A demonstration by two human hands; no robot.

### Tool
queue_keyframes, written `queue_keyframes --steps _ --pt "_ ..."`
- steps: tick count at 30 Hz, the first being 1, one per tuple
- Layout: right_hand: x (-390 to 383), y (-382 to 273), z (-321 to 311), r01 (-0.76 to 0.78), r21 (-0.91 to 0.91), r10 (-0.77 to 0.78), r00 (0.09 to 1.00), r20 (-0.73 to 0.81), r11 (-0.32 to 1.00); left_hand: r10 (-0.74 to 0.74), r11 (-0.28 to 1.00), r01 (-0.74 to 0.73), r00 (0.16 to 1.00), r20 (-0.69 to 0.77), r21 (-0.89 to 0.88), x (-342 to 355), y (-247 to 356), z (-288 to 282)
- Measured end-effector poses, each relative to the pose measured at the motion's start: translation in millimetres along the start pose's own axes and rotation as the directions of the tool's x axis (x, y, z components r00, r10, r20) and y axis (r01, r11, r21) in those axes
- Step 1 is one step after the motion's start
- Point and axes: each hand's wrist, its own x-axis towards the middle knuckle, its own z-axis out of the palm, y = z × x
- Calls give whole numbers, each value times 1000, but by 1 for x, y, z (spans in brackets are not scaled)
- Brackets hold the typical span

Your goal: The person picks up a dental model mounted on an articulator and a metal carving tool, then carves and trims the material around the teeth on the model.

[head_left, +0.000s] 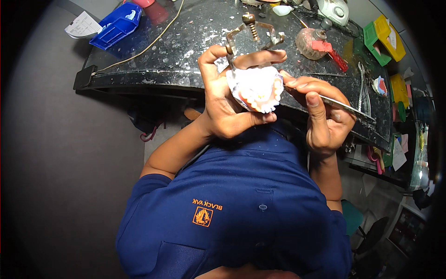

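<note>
My left hand (217, 100) is wrapped round a white plaster dental model (257, 83) with a row of teeth set along pink wax at its near edge. A metal articulator frame (230, 43) with a spring screw rises from the far side of the model. Between the fingers of my right hand (327, 122) lies a slim metal dental instrument (343, 105), like a carver. Its working tip is near the model's right side, partly hidden by the fingers, so I cannot tell whether it touches. Both hands are above the bench's near edge.
On the dark, white-speckled bench (186, 53) stand a blue tray (114, 29), a glass burner (308, 44) with pink wax, and a red-handled tool (338, 60). A cable (155, 41) crosses the left side. Another dental model (380, 86) and green bins (375, 45) are at right.
</note>
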Motion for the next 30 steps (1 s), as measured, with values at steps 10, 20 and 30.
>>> queue_keyframes --steps 10,20,30 --pt "1 9 -1 49 150 -55 998 33 988 102 932 -127 991 92 339 -4 2 -4" --pt "0 -4 20 156 -331 -154 988 31 931 324 751 -282 945 38 597 -23 -18 -11" --pt "-2 -6 20 263 -409 -241 965 105 874 139 923 -114 989 -44 367 -24 -6 -9"
